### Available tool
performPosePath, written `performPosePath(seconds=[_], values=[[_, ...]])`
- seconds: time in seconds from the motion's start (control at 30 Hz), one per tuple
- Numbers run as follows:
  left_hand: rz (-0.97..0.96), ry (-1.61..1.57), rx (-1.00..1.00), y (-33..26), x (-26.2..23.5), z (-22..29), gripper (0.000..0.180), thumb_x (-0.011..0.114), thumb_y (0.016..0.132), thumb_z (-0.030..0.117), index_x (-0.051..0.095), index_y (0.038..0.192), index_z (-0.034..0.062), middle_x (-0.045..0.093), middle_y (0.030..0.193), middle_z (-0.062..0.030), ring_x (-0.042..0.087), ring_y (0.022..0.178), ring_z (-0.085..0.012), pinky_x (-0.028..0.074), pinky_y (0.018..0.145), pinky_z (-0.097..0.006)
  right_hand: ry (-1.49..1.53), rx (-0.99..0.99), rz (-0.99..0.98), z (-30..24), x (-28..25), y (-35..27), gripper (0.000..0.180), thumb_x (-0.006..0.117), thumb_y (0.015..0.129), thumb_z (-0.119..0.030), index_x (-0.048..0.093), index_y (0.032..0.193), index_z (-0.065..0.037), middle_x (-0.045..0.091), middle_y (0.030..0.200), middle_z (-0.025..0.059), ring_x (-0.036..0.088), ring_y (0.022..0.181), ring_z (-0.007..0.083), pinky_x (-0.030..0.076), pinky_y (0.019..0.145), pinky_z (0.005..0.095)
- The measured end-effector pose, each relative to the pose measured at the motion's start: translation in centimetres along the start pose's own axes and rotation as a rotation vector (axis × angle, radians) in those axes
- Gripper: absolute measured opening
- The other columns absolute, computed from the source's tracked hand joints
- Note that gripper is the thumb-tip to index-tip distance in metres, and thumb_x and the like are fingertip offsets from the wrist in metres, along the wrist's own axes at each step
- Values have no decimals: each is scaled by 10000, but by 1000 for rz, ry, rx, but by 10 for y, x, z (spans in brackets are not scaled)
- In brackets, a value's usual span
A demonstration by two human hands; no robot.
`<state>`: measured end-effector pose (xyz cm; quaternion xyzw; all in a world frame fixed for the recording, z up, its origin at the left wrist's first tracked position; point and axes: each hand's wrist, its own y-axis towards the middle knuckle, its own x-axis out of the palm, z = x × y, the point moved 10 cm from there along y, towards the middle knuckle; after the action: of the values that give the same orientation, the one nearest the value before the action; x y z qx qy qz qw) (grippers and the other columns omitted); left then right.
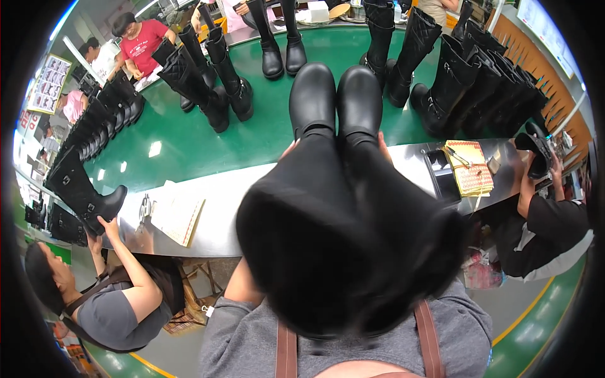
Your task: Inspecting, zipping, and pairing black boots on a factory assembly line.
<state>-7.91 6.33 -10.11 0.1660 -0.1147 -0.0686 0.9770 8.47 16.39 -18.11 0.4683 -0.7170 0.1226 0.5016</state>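
Note:
A pair of tall black boots (334, 101) stands upright right in front of me, toes on the green belt (189, 145), and the wide shafts (340, 246) fill the middle of the view. Only the fingertips of my left hand (289, 151) show, pressed against the left boot's shaft. A sliver of my right hand (383, 143) shows against the right boot's shaft. The shafts hide the rest of both hands. My left forearm (242, 283) rises from below beside the left shaft.
A steel ledge (220, 214) runs along the belt, bearing paper sheets (176, 217), a yellow pad (469, 167) and a black flat device (441, 175). Several more black boots (214, 82) stand on the belt. A person at lower left holds a boot (82, 195); another at right holds one (537, 151).

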Motion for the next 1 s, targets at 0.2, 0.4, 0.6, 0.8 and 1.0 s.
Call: performPosePath(seconds=[0.2,0.4,0.6,0.8,1.0], values=[[169,-638,-373,30,5,-91,622,508,967,456,380,1423,53,570,1256,-77,539,1145,-198,422,1001,-364,-129,-100,124,-7,-8,-3,529,420,999,-450,506,1294,-20,585,1257,131,575,1130,233,458,977,408],[59,-626,-236,53,-9,-109,562,367,1005,496,470,1364,76,568,1308,-79,548,1187,-204,445,1008,-361,-129,-175,99,-10,25,15,532,413,1005,-432,492,1311,-4,575,1271,144,573,1144,253,467,972,410],[-147,-1072,-177,69,-16,-102,515,265,1042,370,427,1383,21,493,1374,-189,504,1253,-309,401,1078,-450,20,-46,79,0,12,33,561,321,1027,-430,389,1400,-17,531,1331,151,530,1215,307,408,1063,475],[144,-1024,-173,62,-46,-123,521,409,1013,397,384,1414,67,472,1416,-107,457,1300,-262,348,1107,-434,67,-137,433,8,-45,24,511,425,1009,-379,377,1419,-78,481,1400,115,439,1315,269,348,1116,452],[423,-909,-248,55,-72,-148,529,483,973,444,432,1373,102,523,1373,-65,500,1250,-220,390,1051,-392,40,-281,615,-2,-64,11,465,542,970,-353,446,1346,-98,529,1341,79,493,1243,234,395,1065,413]])
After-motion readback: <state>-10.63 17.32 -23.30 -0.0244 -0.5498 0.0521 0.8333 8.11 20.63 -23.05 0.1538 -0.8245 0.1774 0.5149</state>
